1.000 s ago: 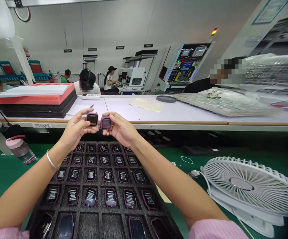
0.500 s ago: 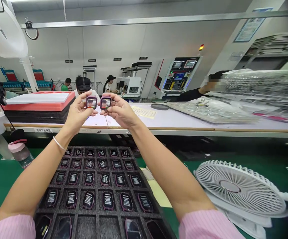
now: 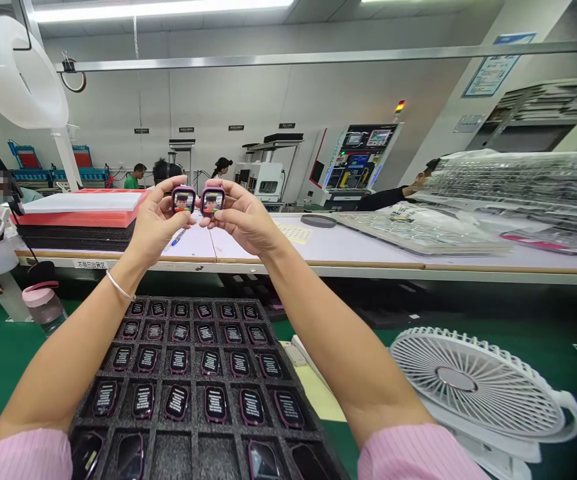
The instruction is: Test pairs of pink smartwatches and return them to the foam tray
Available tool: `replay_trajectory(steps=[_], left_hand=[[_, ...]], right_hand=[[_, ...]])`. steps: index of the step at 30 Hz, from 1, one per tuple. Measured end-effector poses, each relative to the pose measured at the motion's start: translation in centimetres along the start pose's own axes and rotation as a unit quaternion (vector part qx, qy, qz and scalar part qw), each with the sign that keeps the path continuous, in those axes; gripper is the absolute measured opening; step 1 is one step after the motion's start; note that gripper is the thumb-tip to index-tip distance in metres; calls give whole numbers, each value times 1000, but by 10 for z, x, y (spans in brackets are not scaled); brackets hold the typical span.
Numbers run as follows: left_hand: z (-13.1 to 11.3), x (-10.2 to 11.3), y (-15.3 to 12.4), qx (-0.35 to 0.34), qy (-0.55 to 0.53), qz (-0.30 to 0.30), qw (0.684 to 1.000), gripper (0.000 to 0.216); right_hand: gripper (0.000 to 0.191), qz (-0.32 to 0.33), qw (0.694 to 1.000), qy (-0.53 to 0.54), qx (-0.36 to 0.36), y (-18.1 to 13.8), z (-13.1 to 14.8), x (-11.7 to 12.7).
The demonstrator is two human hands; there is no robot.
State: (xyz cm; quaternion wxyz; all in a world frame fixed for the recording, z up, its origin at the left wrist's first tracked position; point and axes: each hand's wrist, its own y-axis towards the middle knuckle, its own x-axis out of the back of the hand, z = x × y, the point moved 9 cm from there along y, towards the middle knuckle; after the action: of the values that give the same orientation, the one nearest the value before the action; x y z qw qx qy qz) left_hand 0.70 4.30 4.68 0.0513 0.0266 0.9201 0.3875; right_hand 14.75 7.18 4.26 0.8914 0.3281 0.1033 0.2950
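Observation:
Both arms are stretched forward, holding two smartwatches up side by side above the shelf's edge. My left hand [image 3: 157,217] is closed on one smartwatch [image 3: 183,199], a purple-framed case with its lit screen facing me. My right hand [image 3: 241,217] pinches the other smartwatch [image 3: 212,201], of the same look, between thumb and fingers. Each screen shows a small picture. Below my arms lies a black foam tray [image 3: 193,373] with rows of compartments. Most hold a purple-rimmed watch with white text on its screen; the nearest row has dark-screened watches and two bare compartments.
A white fan [image 3: 456,379] stands right of the tray on the green surface. At left are a pink-lidded bottle [image 3: 43,307] and red and black foam sheets [image 3: 81,220]. Plastic-wrapped trays [image 3: 528,183] cover the shelf's right side. Several people work beyond, one reaching toward those trays.
The whole view has shifted slightly, with more ceiling showing. Both smartwatches stay held up side by side. The co-worker's arm at right has drawn back behind the wrapped trays.

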Motion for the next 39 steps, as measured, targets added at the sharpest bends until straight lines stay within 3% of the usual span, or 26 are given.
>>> replay_trajectory(steps=[7,14,19,28,39], left_hand=[[2,-3,-38,32,-11,8,999,55],[54,1,-124,218,-32,30,975,60],[83,7,-164,292,-13,14,956,50],[110,13,-184,320,4,-6,947,42],[115,13,-192,325,-2,6,946,40]], right_hand=[[51,-21,999,18,-39,-38,-8,-13],[59,-43,975,135,-172,-120,-73,-32],[52,-79,952,182,-235,-163,-112,-41],[39,-98,934,212,-270,-183,-144,-40],[44,-88,939,199,-266,-187,-148,-39]])
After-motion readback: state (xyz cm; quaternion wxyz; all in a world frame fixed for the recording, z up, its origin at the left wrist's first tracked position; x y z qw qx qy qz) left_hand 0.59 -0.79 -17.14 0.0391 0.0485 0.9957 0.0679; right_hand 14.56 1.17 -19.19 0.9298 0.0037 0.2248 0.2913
